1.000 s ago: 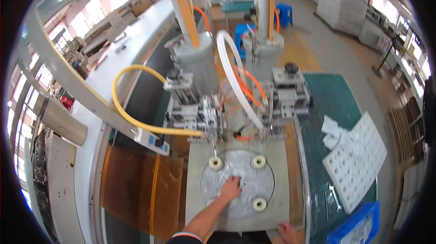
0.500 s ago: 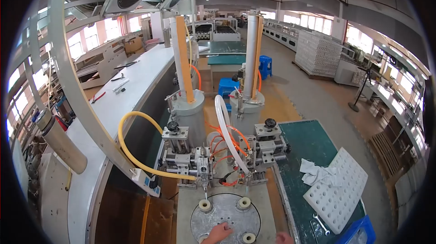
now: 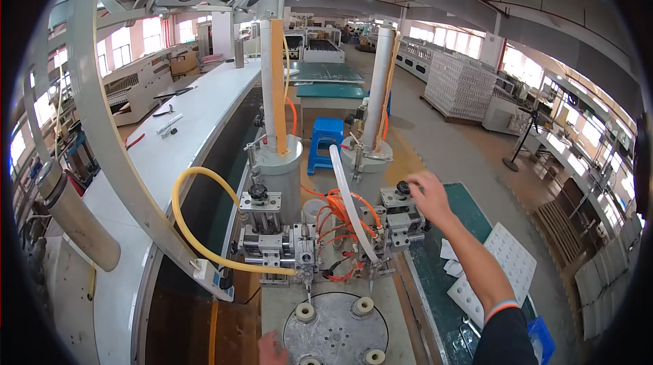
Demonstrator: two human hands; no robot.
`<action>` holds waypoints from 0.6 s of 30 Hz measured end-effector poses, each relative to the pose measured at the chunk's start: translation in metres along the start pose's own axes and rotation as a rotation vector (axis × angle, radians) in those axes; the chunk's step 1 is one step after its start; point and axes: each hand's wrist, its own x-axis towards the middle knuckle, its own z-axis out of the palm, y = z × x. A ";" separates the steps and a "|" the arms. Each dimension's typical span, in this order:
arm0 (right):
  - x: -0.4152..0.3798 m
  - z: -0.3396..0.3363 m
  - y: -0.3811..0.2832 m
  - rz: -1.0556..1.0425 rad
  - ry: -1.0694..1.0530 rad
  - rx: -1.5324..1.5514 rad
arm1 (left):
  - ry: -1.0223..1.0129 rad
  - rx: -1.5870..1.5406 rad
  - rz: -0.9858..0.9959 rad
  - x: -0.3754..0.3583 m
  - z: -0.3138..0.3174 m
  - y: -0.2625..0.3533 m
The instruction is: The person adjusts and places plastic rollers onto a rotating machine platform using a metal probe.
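Note:
My right hand [image 3: 430, 196] reaches out over the right-hand dispensing unit [image 3: 401, 219]. Its fingers are curled at the black knob [image 3: 403, 188] on top, closed against the knob's right side. Low in the view is my left hand [image 3: 271, 350], blurred and cut off by the frame edge, beside the round metal turntable [image 3: 333, 327]; its fingers cannot be made out. Cream ring-shaped parts [image 3: 364, 305] sit around the turntable's rim. One ring [image 3: 305, 311] lies under the left unit's nozzle [image 3: 309, 293]. A second nozzle [image 3: 371, 285] points down near the rear right ring.
A yellow hose [image 3: 178, 202] loops at left, and orange tubes [image 3: 347, 215] run between the units. Two tall cylinders [image 3: 269, 93] rise behind. On the green table [image 3: 469, 209] at right lie a perforated white board [image 3: 500, 270], a cloth and a wrench. A blue stool [image 3: 326, 135] stands behind.
My right hand has moved up and forward from the lower edge to the black knob. My left hand has drawn back left from over the turntable. The view has shifted slightly.

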 end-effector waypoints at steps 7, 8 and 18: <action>0.083 0.106 0.045 0.094 -0.234 -0.479 | 0.170 -0.070 -0.274 -0.037 -0.068 -0.024; 0.089 0.113 0.049 0.138 -0.320 -0.552 | 0.191 -0.075 -0.343 -0.047 -0.071 -0.035; 0.117 0.146 0.070 0.152 -0.379 -0.739 | 0.274 0.035 -0.486 -0.151 -0.092 -0.064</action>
